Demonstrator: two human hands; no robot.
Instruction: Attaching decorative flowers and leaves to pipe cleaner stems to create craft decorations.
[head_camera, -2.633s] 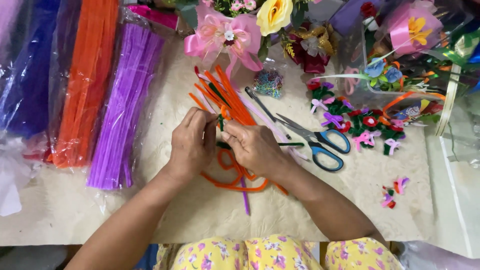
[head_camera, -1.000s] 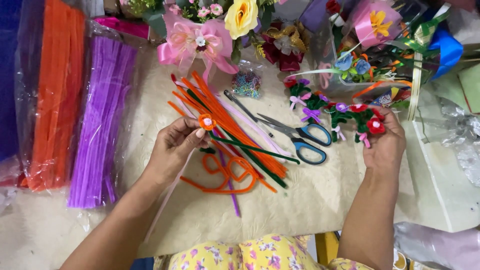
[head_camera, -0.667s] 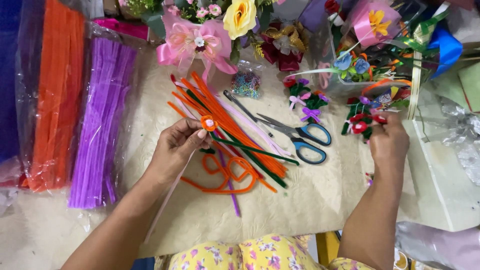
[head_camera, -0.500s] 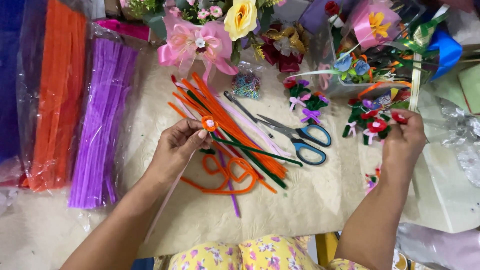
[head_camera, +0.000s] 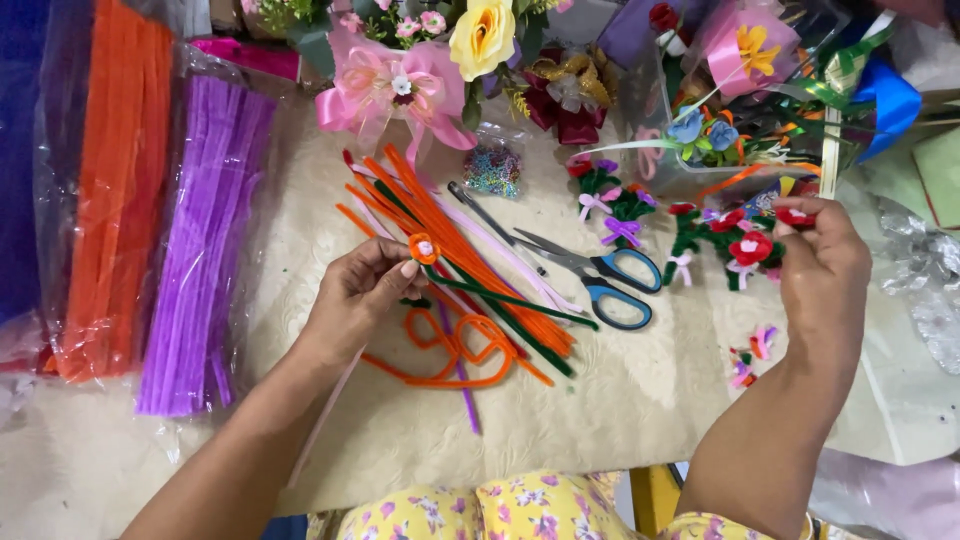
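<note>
My left hand (head_camera: 362, 296) pinches a small orange pipe-cleaner flower (head_camera: 424, 247) with a pale centre and a green stem that trails to the right. Under it lie loose orange, green and pink pipe cleaners (head_camera: 470, 260) and a looped orange piece (head_camera: 462, 350). My right hand (head_camera: 824, 265) is out at the right. Its fingertips hold a small red flower (head_camera: 795, 216) among the finished little pipe-cleaner flowers (head_camera: 735, 245).
Blue-handled scissors (head_camera: 600, 275) lie between my hands. Bagged purple (head_camera: 205, 240) and orange (head_camera: 110, 190) pipe cleaners fill the left side. Artificial flowers, a pink bow (head_camera: 390, 85) and ribbon bundles crowd the far edge. Small flower bits (head_camera: 750, 355) sit lower right.
My right hand left the left hand, reached to the flower cluster at the right and picked up a small red flower. The left hand keeps holding the orange flower.
</note>
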